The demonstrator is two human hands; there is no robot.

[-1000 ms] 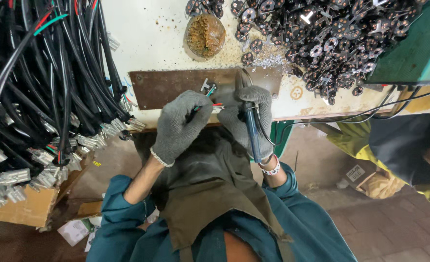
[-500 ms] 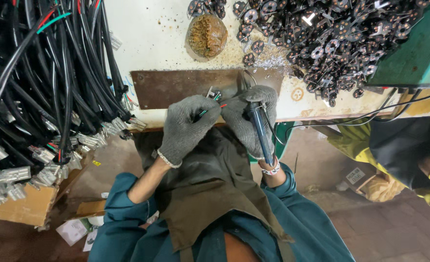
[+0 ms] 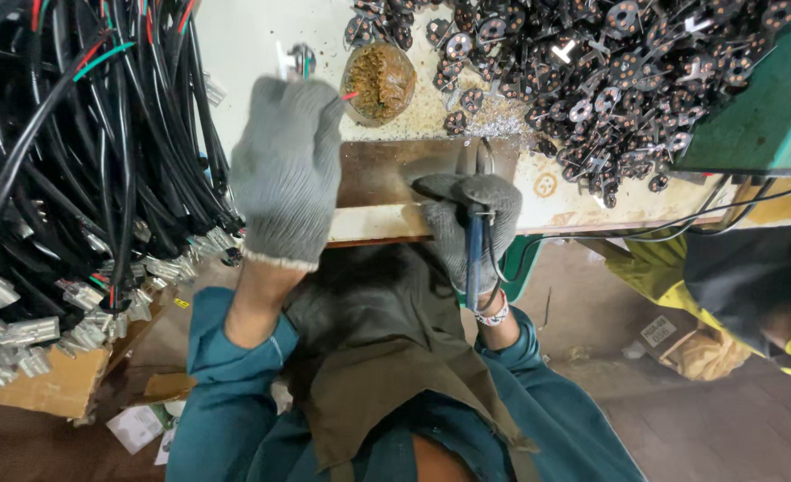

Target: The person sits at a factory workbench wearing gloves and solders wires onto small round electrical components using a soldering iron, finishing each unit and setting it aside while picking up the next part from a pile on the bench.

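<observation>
Pliers (image 3: 474, 254) gripped in right hand (image 3: 467, 219); left hand (image 3: 287, 170) clenched round wire ends (image 3: 303, 61).

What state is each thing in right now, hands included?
Left hand: gloved, raised over the bench, closed on a wire end with a small metal part.
Wire end: held up, red and green cores showing.
Right hand: gloved, closed on pliers.
Pliers: gripped, tip on the brown plate.
Brown plate: flat on the bench.
Black cables: hanging bundled at left.
Metal parts: heaped loose.
</observation>
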